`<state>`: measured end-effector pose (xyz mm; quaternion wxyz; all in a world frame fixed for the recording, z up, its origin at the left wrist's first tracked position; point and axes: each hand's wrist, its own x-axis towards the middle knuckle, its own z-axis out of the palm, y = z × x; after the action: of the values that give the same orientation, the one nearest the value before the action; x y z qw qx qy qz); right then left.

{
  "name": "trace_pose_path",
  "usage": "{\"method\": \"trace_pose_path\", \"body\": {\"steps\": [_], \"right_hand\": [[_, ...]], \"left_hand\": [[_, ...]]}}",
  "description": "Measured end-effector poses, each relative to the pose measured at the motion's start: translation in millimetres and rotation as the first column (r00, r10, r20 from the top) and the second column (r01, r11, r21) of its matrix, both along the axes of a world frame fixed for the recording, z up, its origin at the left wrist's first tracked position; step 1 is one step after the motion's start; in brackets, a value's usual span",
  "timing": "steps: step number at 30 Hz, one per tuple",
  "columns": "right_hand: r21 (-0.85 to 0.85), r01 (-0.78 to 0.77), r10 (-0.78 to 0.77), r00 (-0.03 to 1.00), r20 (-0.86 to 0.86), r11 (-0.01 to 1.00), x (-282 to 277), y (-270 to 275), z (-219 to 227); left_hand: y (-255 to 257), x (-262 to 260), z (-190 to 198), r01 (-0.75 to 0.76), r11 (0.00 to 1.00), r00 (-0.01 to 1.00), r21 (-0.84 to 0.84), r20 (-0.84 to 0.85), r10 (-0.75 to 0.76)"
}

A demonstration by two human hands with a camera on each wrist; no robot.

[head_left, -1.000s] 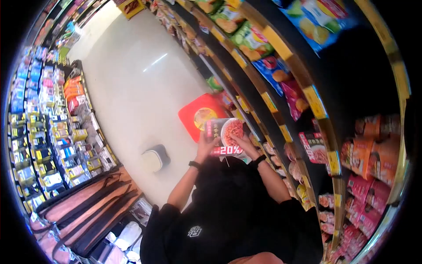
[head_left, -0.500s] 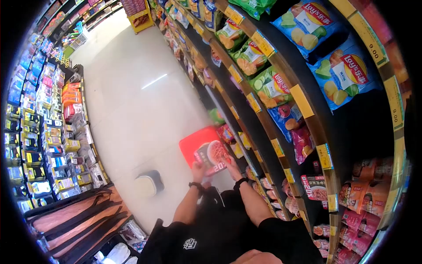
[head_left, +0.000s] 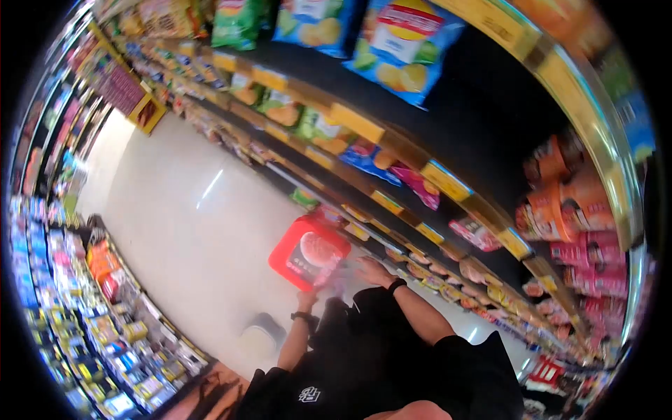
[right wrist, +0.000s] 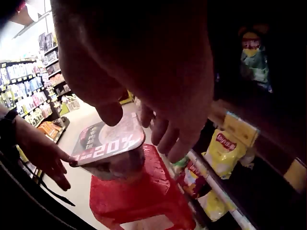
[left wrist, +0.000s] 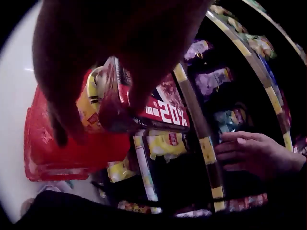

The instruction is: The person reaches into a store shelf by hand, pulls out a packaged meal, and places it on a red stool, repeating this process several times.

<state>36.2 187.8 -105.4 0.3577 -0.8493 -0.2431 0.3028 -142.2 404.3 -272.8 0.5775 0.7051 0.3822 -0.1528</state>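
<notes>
ok, left hand (left wrist: 103, 62) pinches the noodle bowl (right wrist: 111, 152) at its rim, fingers curled round it, bowl just above the red basket (right wrist: 144, 201). right hand (right wrist: 144, 72) fingers loosely apart, hanging just over the lid, contact unclear. right wrist view shows the lid face-up, tilted; head view blurs it.

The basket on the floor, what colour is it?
The basket is red, clearest in the right wrist view.
</notes>
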Motion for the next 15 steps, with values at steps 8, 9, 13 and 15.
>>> {"method": "trace_pose_path", "body": {"steps": [8,9,13,15], "right_hand": [[0.127,0.295,-0.32,0.906,0.278,0.947,-45.9,-129.6,-14.5],[0.148,0.378,-0.406,0.85,0.336,0.914,-50.2,-135.8,3.7],[0.254,0.623,-0.671,0.662,0.333,0.74,-60.6,-166.4,48.9],[0.339,0.647,-0.725,0.545,0.421,0.683,-52.6,-181.9,70.1]], "left_hand": [[-1.9,42.1,27.9,0.659,0.617,0.686,-0.429,0.007,-0.728],[-7.1,58.1,16.1,0.796,0.532,0.561,-0.29,0.023,-0.827],[-51.8,119.5,77.0,0.879,0.477,0.451,0.026,0.28,-0.847],[-91.8,143.4,118.6,0.825,0.565,0.507,0.024,0.411,-0.758]]}}
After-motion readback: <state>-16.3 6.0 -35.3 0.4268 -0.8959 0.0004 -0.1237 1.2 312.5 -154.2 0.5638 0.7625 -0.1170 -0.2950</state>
